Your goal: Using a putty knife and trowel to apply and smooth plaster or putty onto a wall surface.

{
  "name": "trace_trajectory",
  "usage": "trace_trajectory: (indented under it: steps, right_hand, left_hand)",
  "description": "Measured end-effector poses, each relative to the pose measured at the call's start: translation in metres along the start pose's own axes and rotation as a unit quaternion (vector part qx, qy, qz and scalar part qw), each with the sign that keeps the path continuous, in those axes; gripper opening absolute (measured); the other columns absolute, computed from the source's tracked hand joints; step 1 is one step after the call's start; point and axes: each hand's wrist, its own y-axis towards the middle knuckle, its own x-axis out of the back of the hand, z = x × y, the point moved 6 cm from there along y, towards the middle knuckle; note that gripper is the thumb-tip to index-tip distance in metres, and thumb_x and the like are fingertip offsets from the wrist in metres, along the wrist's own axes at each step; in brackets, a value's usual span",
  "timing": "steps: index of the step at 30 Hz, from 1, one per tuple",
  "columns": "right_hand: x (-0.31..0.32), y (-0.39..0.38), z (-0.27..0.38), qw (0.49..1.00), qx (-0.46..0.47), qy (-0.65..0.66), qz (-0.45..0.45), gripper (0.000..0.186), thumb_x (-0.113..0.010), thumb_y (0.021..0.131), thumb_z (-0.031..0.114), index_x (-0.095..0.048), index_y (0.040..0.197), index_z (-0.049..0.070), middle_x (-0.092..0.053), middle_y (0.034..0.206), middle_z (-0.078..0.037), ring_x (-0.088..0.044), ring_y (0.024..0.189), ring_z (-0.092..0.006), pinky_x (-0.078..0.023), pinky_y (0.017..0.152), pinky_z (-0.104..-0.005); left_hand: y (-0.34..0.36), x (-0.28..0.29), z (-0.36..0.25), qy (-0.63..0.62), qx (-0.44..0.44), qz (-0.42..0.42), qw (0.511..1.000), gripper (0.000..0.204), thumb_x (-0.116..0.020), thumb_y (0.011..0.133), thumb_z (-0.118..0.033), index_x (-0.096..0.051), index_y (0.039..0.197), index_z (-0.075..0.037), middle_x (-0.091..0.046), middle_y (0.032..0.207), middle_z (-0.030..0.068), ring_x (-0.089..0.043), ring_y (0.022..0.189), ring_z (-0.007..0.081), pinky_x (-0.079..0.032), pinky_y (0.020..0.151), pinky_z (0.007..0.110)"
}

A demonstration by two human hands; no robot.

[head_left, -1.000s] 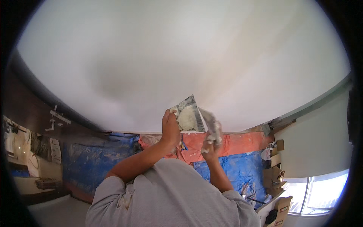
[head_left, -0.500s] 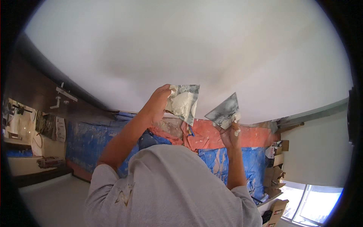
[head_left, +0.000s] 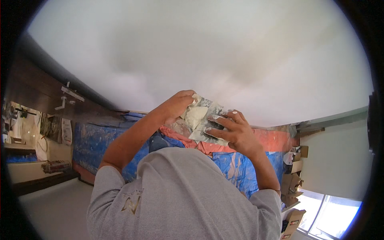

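Note:
Gripped at its left edge by my left hand (head_left: 176, 106) is a flat metal putty blade (head_left: 204, 103) carrying a mound of cream putty (head_left: 196, 116). My right hand (head_left: 242, 134), its fingertips smeared white, presses its fingers along the back of a second metal putty blade (head_left: 203, 134). The two blades meet and overlap beside the putty, so where one ends and the other begins is hard to see. Both thumbs are mostly hidden. In front of my hands rises a broad white wall (head_left: 192, 52).
Paint-marked blue sheeting (head_left: 100, 144) and red sheeting (head_left: 272, 139) cover the floor. A dark door with a metal handle (head_left: 62, 103) stands at left. Cardboard boxes (head_left: 294, 222) line the right side near a bright window (head_left: 336, 216).
The right blade has come left and turned onto the left blade. My right fingers now lie over its back. My left hand has shifted slightly right.

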Motion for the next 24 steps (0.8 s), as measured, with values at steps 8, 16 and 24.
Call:
trace_trajectory:
  steps: [8, 16, 24]
  right_hand:
    - [-0.004, 0.005, -0.015, 0.997, 0.019, 0.046, 0.056, 0.049, -0.066, 0.072, 0.002, -0.075, 0.114, 0.025, -0.065, 0.119, 0.003, -0.059, 0.101, -0.022, -0.049, 0.095, -0.0373]
    - [-0.073, -0.098, -0.127, 0.6, -0.348, 0.641, -0.33, 0.039, -0.062, 0.091, 0.0, -0.057, 0.129, 0.008, -0.063, 0.106, -0.005, -0.059, 0.094, -0.0179, -0.049, 0.082, -0.0329]
    - [0.142, -0.097, -0.134, 0.583, -0.248, 0.51, -0.581, 0.017, -0.058, 0.091, 0.012, -0.058, 0.108, 0.01, -0.058, 0.098, -0.004, -0.06, 0.092, -0.0189, -0.052, 0.08, -0.0346]
  left_hand:
    - [0.035, 0.03, 0.033, -0.016, -0.08, 0.002, 0.997, 0.022, -0.049, 0.093, -0.01, -0.058, 0.111, -0.001, -0.062, 0.107, 0.009, -0.063, 0.095, 0.0201, -0.055, 0.081, 0.034]
    - [0.034, 0.061, 0.017, -0.006, -0.342, -0.137, 0.93, 0.025, -0.045, 0.093, -0.013, -0.063, 0.106, 0.0, -0.063, 0.104, 0.0089, -0.063, 0.095, 0.0208, -0.053, 0.083, 0.034]
    - [0.027, 0.037, 0.026, -0.192, -0.164, 0.021, 0.967, 0.02, -0.052, 0.093, -0.015, -0.064, 0.102, -0.003, -0.068, 0.096, 0.0072, -0.067, 0.083, 0.0176, -0.056, 0.075, 0.034]
